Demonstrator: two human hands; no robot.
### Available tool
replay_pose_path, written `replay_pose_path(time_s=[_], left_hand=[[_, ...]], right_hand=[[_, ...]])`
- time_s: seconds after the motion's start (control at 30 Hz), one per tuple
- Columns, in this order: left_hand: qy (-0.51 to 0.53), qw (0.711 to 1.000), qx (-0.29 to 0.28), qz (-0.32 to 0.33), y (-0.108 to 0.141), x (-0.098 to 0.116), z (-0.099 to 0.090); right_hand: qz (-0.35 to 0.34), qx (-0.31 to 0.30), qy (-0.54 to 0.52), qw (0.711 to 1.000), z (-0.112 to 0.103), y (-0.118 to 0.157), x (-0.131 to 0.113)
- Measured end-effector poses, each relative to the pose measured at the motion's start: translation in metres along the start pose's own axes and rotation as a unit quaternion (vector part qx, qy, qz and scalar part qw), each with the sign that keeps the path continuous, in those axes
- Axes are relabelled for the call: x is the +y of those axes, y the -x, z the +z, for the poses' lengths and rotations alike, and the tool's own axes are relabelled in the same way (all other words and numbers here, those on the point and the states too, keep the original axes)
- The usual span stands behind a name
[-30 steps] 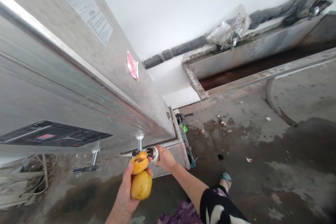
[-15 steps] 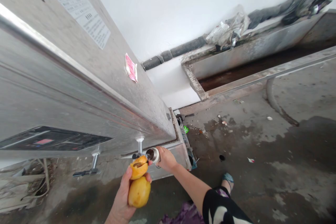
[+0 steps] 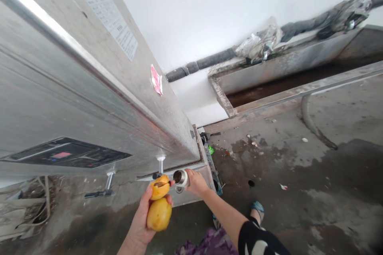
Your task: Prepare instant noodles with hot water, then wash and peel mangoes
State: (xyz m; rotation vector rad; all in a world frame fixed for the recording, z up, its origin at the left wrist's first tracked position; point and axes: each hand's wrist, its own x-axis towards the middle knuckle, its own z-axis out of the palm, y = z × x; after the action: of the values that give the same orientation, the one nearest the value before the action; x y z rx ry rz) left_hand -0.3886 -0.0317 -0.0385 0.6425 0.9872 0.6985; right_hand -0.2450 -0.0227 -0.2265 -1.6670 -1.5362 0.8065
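Note:
Two yellow fruits are in my left hand [image 3: 143, 211]: a whole one [image 3: 159, 214] below and an opened one [image 3: 160, 187] with a dark inside above it. My right hand [image 3: 196, 183] is wrapped round a white bottle [image 3: 181, 178], whose metal-rimmed mouth is uncovered and faces up and left. The bottle is just right of the opened fruit, over the metal drip tray. A tap [image 3: 160, 164] on the steel dispenser [image 3: 128, 111] sticks out behind the opened fruit, which partly hides its handle.
A second tap [image 3: 109, 183] is to the left, below a dark control panel [image 3: 66, 152]. A long trough sink [image 3: 223, 97] runs along the white wall, with plastic-wrapped faucets [image 3: 263, 44]. The wet floor [image 3: 287, 167] has scattered litter and a small drain hole.
My right hand and the bottle have moved slightly right, away from the tap and the opened fruit. The view has shifted a little. Both hands keep their hold.

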Motion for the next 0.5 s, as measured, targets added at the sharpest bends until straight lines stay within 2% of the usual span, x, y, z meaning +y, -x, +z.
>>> replay_pose_path(time_s=[0.13, 0.3, 0.5], left_hand=[[0.006, 1.0, 0.019, 0.01, -0.001, -0.001, 0.008], [0.002, 0.996, 0.086, 0.016, -0.004, 0.001, 0.022], [0.003, 0.997, 0.076, 0.015, -0.003, 0.004, 0.026]], right_hand=[[0.016, 0.014, 0.012, 1.0, 0.004, -0.002, 0.006], [0.004, 0.012, 0.018, 1.0, 0.016, 0.0, 0.008], [-0.013, 0.019, 0.025, 0.999, 0.025, -0.003, -0.003]])
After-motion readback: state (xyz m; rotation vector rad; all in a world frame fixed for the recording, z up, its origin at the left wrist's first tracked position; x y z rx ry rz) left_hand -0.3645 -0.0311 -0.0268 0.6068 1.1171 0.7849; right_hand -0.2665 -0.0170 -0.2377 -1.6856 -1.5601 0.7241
